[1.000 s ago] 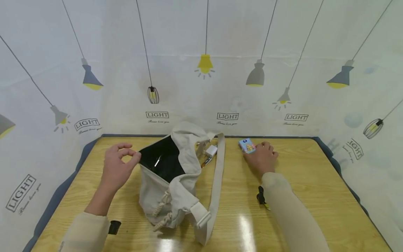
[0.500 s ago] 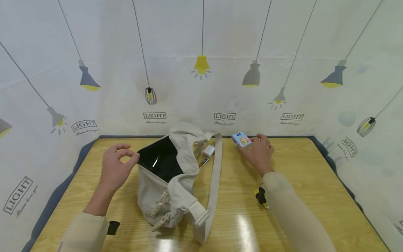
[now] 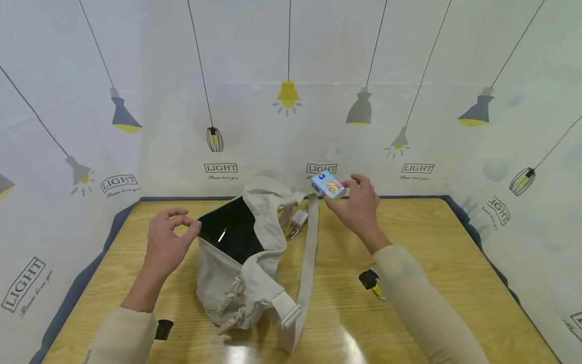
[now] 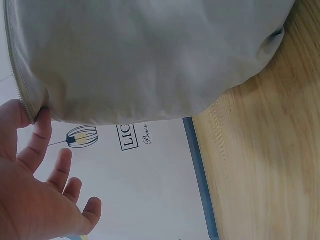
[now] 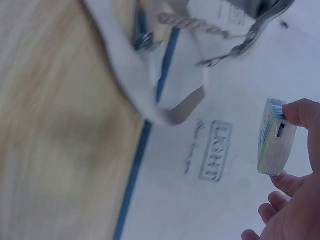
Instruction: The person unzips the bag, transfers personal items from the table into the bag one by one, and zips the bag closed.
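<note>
A cream cloth bag (image 3: 215,288) stands on the table, its zipped mouth gaping to a dark lining. My left hand (image 3: 168,245) pinches the rim at the bag's left corner between thumb and index finger; the left wrist view shows the zipper edge (image 4: 21,92) there. Inside lies a thin shiny stick (image 3: 222,234). To the right of the bag, my right hand (image 3: 359,206) holds a small light-blue pack (image 3: 328,185) with a yellow cartoon print, raised above the table. In the right wrist view, thumb and fingers grip this pack (image 5: 275,142) at opposite edges.
A wide strap (image 3: 310,247) with a buckle (image 3: 291,316) loops along the bag's right side. Between strap and bag lie a white charger plug (image 3: 300,218) and a slim brown-and-metal item (image 3: 294,232). A lamp-printed sheet (image 3: 254,101) hangs behind the wooden table (image 3: 432,268).
My right hand has lifted the light-blue pack off the table and carried it left, toward the bag. My left hand keeps its pinch on the bag's rim.
</note>
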A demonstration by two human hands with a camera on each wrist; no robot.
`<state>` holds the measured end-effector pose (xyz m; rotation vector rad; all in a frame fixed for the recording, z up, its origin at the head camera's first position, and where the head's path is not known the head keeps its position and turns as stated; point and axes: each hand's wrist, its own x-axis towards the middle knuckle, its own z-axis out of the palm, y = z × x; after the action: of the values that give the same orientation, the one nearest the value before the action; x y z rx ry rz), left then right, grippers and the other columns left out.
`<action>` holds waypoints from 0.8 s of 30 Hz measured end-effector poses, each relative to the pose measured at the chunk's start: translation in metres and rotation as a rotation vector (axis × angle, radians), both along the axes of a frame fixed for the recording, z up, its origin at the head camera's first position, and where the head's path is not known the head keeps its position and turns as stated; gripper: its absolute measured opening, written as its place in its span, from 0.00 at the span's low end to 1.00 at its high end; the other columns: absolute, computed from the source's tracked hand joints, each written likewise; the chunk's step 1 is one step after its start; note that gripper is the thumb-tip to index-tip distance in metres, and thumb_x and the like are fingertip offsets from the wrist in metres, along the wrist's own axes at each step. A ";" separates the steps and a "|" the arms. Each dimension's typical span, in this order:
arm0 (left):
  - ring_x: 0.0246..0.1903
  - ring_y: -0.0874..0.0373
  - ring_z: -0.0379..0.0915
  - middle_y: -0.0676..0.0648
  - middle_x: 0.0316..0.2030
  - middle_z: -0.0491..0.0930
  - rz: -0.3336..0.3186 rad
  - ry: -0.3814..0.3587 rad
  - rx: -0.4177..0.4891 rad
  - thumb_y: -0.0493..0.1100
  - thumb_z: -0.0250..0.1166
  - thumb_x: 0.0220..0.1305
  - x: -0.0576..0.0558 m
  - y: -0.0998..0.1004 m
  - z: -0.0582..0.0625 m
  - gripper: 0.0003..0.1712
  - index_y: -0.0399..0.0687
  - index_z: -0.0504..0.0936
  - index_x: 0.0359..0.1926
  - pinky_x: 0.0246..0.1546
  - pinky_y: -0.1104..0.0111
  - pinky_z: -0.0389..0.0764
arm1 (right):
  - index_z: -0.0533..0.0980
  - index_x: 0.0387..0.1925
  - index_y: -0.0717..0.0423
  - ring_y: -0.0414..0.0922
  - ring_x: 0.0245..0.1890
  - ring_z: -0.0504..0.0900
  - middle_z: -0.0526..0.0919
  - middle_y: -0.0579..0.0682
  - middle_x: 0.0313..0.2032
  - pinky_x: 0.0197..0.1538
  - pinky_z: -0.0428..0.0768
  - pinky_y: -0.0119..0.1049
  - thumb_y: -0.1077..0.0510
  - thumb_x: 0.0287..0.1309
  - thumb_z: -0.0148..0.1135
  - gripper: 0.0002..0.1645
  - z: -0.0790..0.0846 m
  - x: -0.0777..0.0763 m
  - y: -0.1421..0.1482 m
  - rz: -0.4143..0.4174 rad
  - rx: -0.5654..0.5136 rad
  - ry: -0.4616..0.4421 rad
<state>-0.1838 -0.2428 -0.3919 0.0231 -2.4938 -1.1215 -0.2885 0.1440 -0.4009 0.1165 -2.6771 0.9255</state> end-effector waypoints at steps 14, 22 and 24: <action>0.63 0.34 0.58 0.35 0.54 0.76 -0.004 -0.009 0.000 0.44 0.63 0.63 -0.002 0.000 -0.001 0.14 0.36 0.83 0.29 0.61 0.40 0.58 | 0.77 0.50 0.55 0.54 0.68 0.61 0.65 0.53 0.67 0.66 0.56 0.60 0.42 0.50 0.70 0.31 0.047 0.035 -0.067 0.271 0.142 0.157; 0.65 0.34 0.56 0.36 0.55 0.75 -0.012 -0.024 0.010 0.45 0.63 0.64 -0.001 0.001 -0.001 0.14 0.37 0.83 0.30 0.60 0.39 0.59 | 0.77 0.51 0.49 0.50 0.69 0.61 0.65 0.50 0.68 0.67 0.57 0.55 0.34 0.50 0.67 0.33 0.039 0.053 -0.113 0.401 0.393 0.108; 0.64 0.34 0.57 0.36 0.55 0.75 -0.013 -0.020 0.012 0.45 0.63 0.64 -0.001 0.003 0.000 0.14 0.37 0.83 0.30 0.60 0.40 0.59 | 0.78 0.50 0.47 0.49 0.68 0.61 0.65 0.49 0.68 0.67 0.57 0.54 0.32 0.50 0.66 0.32 0.035 0.055 -0.121 0.420 0.444 0.108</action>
<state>-0.1846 -0.2402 -0.3921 0.0217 -2.5088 -1.1465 -0.2334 0.0228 -0.3662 0.8240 -2.7555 0.3880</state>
